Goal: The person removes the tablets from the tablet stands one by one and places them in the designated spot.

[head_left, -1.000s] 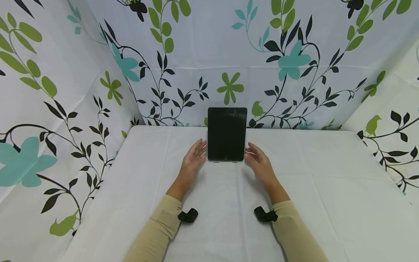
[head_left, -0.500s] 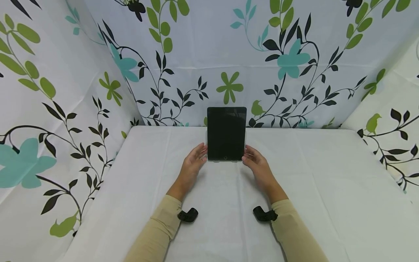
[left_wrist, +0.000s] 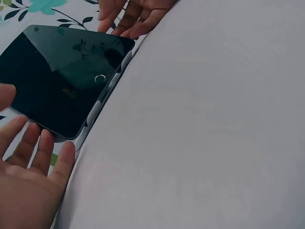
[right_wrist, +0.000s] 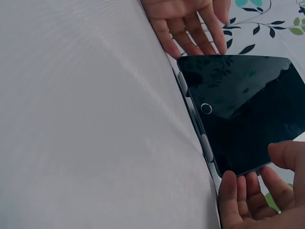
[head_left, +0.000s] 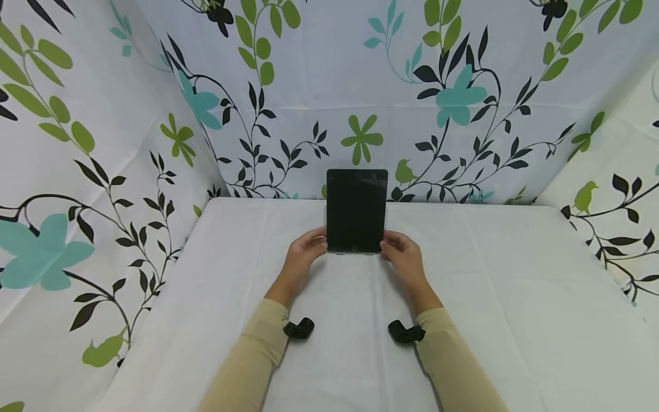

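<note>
A black tablet [head_left: 356, 212] with a round home button stands upright, leaning back, at the far edge of the table. My left hand [head_left: 302, 260] holds its lower left side, fingertips right at the edge. At the lower right side my right hand [head_left: 407, 260] holds it, thumb by the front corner. In the left wrist view, the left fingers [left_wrist: 45, 150] reach the tablet's side and the thumb overlaps the screen. Grey support tabs [right_wrist: 206, 148] show under the tablet's bottom edge in the right wrist view. Its back is hidden.
White cloth covers the table [head_left: 515, 286]. A curtain [head_left: 329, 74] with green, teal and black leaf prints hangs behind and on both sides. A black wrist camera [head_left: 300, 329] sits on the left sleeve, and another wrist camera [head_left: 405, 332] on the right.
Both hands have moved in from beside the tablet to its lower side edges. The forearms have shifted slightly inward. The tablet stays in place.
</note>
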Available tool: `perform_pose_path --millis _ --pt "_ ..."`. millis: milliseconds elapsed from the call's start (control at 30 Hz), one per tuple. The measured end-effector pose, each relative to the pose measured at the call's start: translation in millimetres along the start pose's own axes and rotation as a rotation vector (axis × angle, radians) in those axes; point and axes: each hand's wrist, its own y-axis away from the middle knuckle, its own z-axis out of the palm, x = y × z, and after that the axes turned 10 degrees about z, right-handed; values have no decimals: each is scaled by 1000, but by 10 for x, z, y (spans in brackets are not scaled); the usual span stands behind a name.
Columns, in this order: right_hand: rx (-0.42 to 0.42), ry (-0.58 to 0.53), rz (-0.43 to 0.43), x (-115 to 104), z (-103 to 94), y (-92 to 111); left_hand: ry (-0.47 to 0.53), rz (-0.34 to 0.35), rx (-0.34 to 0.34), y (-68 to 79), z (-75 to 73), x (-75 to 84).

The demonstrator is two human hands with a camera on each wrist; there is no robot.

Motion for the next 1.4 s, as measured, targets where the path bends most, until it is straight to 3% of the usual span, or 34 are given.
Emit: perform_pose_path --millis 200,467,700,967,1400 --pt "169 23 -38 -15 142 -73 -324 65 125 -129 166 33" --pt "252 159 -116 108 255 -101 -473 74 303 -112 376 -7" --pt "324 186 -193 143 250 -81 -413 164 332 -114 415 -89" --pt "281 193 -197 119 267 -84 -322 188 313 -96 376 -120" --pt "240 71 -247 82 225 -41 -192 233 275 -90 368 -147"
